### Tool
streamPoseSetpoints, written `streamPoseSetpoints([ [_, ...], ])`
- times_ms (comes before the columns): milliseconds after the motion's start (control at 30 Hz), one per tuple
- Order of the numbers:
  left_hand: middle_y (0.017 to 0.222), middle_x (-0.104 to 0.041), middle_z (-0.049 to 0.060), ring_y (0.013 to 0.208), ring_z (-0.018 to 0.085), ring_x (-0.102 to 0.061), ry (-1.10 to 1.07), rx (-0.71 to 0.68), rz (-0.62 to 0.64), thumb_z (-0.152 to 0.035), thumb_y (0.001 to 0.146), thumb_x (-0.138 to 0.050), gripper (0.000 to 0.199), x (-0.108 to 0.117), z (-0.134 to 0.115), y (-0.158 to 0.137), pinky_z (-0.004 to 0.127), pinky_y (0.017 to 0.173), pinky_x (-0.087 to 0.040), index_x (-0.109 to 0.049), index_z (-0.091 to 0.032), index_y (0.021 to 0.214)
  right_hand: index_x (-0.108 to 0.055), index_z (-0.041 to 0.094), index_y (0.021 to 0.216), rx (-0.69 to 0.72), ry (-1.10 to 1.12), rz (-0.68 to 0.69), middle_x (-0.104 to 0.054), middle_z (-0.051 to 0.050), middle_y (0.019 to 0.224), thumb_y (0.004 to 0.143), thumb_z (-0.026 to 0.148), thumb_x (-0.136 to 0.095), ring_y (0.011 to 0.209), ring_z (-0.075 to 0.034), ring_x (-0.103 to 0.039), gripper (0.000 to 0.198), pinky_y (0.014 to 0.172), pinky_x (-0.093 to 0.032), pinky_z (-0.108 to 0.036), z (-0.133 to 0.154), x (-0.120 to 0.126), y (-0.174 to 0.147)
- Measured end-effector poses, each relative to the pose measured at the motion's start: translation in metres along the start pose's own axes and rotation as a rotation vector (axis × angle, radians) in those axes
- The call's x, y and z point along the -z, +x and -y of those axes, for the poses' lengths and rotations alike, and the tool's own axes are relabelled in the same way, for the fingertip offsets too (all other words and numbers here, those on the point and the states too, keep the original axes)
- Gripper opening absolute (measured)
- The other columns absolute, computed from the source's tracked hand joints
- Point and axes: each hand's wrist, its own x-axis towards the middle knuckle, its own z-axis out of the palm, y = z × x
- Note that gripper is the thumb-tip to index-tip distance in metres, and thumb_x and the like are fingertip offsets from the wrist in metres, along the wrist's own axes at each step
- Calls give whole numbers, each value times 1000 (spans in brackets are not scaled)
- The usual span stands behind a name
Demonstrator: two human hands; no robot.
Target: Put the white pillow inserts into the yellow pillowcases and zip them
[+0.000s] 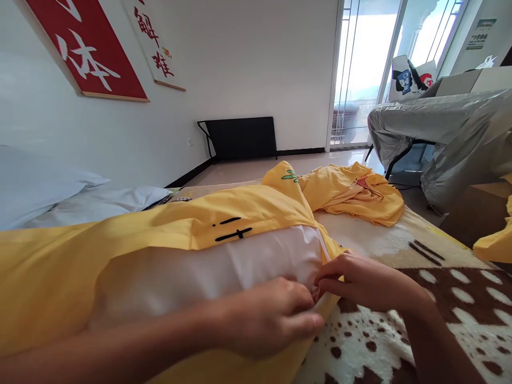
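Note:
A long yellow pillowcase (160,218) with black printed marks lies across the bed in front of me. Through its open side shows a shiny white inner pillow (224,266). My left hand (276,314) rests at the right end of the pillow, its fingers curled near the corner and partly hidden; what they grip, if anything, I cannot make out. At the same corner, my right hand (356,277) is closed, thumb and fingers pinching the pillowcase edge beside the white trim of the opening. The two hands almost touch.
Beyond lies a crumpled yellow cloth (352,192) on the patterned brown-and-cream blanket (400,320). White pillows (48,186) are at the left wall. A plastic-covered table (440,117) and a cardboard box (476,213) stand right. A black folded panel (242,138) leans against the back wall.

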Motion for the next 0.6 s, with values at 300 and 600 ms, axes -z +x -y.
streamPoseSetpoints([
  [300, 116, -60, 12, 101, 25, -59, -215, 65, -60, -37, 77, -55, 66, -45, -24, -5, 34, 87, -47, -34, -17, 136, -53, 20, 116, -370, -258, -587, -64, -6, 94, 77, 42, -61, 73, -19, -61, 45, 63, -41, -28, 15, -22, 8],
  [600, 113, -65, 16, 91, 28, -66, 206, 13, 232, -24, 88, -42, 36, -52, -57, 34, 33, 63, -48, -59, -11, 118, -59, 14, 104, -706, -627, -192, -67, -16, 93, 80, 11, -43, 87, -27, -65, 29, 61, -36, -29, 0, -24, 17],
])
